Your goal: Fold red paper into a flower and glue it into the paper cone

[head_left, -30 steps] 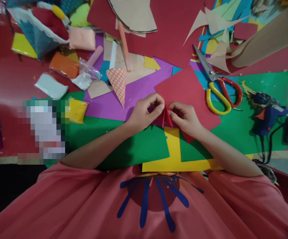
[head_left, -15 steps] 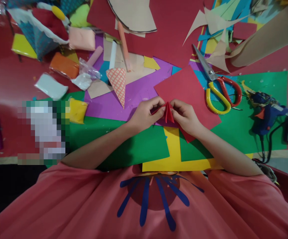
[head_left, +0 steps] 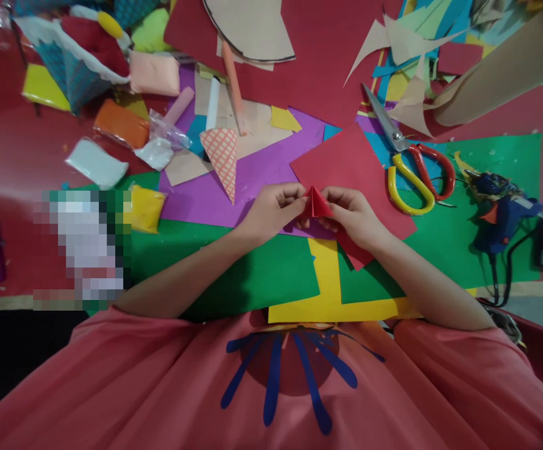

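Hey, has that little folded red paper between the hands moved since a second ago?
Yes, slightly: the folded red paper has shifted up the picture, away from the yellow sheet, which lies where it was.

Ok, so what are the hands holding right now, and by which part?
A small folded red piece: the left hand pinches its left side, the right hand its right side.

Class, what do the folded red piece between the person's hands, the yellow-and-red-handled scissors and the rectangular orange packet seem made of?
Small folded red piece: probably matte paper or card, given its crisp crease.
Yellow-and-red-handled scissors: grey, sheeny blades suggest metal; glossy handles, probably plastic.
Rectangular orange packet: shiny film wrapper, by its glints; filling unclear.
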`<state>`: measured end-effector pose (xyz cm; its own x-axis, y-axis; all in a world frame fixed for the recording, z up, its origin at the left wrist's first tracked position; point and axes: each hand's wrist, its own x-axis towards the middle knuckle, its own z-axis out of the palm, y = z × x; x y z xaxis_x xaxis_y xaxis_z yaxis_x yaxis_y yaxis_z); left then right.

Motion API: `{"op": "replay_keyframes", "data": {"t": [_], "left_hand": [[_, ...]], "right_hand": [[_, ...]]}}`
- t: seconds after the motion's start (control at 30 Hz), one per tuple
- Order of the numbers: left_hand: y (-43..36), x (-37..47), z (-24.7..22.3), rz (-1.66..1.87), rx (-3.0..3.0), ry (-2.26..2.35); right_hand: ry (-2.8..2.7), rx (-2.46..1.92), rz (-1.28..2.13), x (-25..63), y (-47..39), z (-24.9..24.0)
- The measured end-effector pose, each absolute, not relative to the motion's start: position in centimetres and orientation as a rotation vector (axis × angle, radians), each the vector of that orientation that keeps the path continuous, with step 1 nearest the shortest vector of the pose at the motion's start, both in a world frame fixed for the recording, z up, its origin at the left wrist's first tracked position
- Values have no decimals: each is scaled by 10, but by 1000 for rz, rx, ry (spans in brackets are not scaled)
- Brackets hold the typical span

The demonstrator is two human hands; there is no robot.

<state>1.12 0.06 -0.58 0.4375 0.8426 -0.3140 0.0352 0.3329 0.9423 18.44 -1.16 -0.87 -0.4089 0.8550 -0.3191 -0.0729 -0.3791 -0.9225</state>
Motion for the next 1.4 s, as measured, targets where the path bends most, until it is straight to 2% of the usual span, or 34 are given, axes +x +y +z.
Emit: {"op": "replay_keyframes", "data": {"t": [0.2, 0.5, 0.7, 1.17, 1.4], "left_hand": [[0, 12, -13, 686, 1233, 940], [0, 4, -15, 710, 1748, 1004], [0, 5, -14, 723, 1833, 1010], [1, 3, -16, 621, 1890, 961], [-1, 6, -18, 679, 1808, 978]], "right_hand": [[-1308, -1125, 1687, 183, -12, -11], [-1647, -1142, 1401, 189, -13, -16], [-1835, -1187, 1254, 192, -13, -10], [-1892, -1113, 1326, 197, -10, -9], [-1803, -1131, 1358, 195, -12, -11]]}}
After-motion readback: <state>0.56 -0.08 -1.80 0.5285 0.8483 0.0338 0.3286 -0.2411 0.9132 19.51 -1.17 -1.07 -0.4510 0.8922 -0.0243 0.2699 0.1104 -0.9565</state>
